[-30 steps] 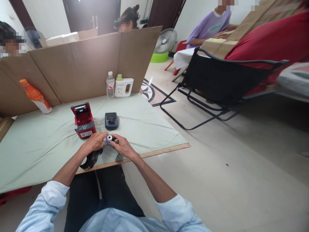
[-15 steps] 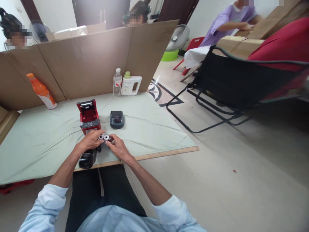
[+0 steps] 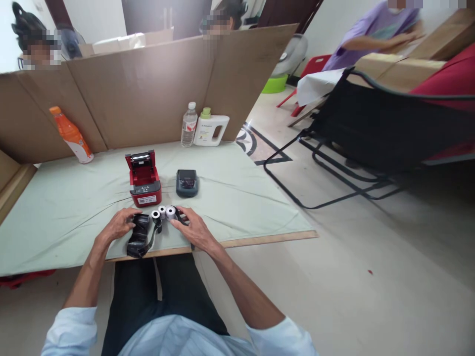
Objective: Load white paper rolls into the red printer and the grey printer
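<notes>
Lowered since earlier, three paper rolls [image 3: 162, 213] stand on end abreast; hands loosely open, left hand [image 3: 119, 224] touching black bag [image 3: 138, 240].

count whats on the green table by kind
paper rolls: 3
printers: 2, the red printer with its lid up and the dark grey printer
bottles: 3, the orange bottle, the clear water bottle and the white jug
black bag: 1
total: 9
</notes>
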### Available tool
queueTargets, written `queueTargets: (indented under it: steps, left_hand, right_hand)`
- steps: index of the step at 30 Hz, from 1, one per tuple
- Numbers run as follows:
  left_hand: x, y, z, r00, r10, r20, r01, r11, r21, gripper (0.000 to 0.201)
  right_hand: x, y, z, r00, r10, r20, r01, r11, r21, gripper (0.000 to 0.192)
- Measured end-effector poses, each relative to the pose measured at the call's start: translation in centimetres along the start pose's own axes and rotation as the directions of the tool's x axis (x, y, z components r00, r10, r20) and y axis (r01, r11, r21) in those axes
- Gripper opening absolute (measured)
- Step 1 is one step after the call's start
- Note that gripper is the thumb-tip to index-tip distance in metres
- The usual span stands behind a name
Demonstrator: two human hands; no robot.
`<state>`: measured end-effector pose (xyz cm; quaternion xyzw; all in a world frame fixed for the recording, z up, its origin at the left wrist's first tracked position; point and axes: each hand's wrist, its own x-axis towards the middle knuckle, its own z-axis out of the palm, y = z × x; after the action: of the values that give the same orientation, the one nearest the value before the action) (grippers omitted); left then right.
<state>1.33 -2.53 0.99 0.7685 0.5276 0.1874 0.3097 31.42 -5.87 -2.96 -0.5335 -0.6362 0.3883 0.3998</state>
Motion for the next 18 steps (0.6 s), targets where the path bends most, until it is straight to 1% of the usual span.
queueTargets:
  steps: [3, 7, 10, 12, 13, 15, 16, 18]
  left_hand:
    - [0.2, -0.3, 0.6, 0.999, 0.009, -0.042, -0.011, 0.999, -0.051, 0.044]
    - [-0.7, -0.9, 0.5, 0.994, 0.001, -0.111, -0.018, 0.988, -0.153, 0.033]
    - [-1.9, -0.4, -0.1, 0.982, -0.025, -0.186, -0.022, 0.970, -0.243, 0.030]
    - [-2.6, 0.5, -0.6, 0.970, -0.049, -0.237, -0.027, 0.951, -0.309, 0.030]
    - [-2.8, 1.2, -0.9, 0.963, -0.062, -0.261, -0.032, 0.940, -0.341, 0.031]
    - [-3.1, 2.6, -1.4, 0.950, -0.074, -0.302, -0.055, 0.916, -0.398, 0.031]
    - [-3.1, 3.4, -1.7, 0.945, -0.070, -0.320, -0.076, 0.903, -0.423, 0.032]
    - [-3.0, 5.0, -2.4, 0.934, -0.049, -0.353, -0.128, 0.877, -0.462, 0.032]
  right_hand:
    - [0.1, 0.0, -0.5, 1.000, 0.001, -0.014, -0.001, 0.999, -0.044, 0.053]
    - [0.6, -0.9, -1.2, 0.997, -0.049, -0.060, 0.043, 0.994, -0.097, 0.051]
    - [1.1, -2.8, -1.4, 0.977, -0.152, -0.148, 0.137, 0.985, -0.108, 0.041]
    - [1.3, -4.5, -1.0, 0.962, -0.217, -0.167, 0.209, 0.976, -0.065, 0.032]
    - [1.4, -5.3, -0.7, 0.961, -0.236, -0.148, 0.234, 0.972, -0.025, 0.028]
    - [1.5, -6.9, 0.4, 0.970, -0.235, -0.058, 0.239, 0.967, 0.089, 0.028]
    - [1.6, -7.6, 1.1, 0.976, -0.217, 0.000, 0.214, 0.964, 0.158, 0.032]
    - [1.9, -8.6, 2.6, 0.975, -0.178, 0.133, 0.128, 0.939, 0.319, 0.046]
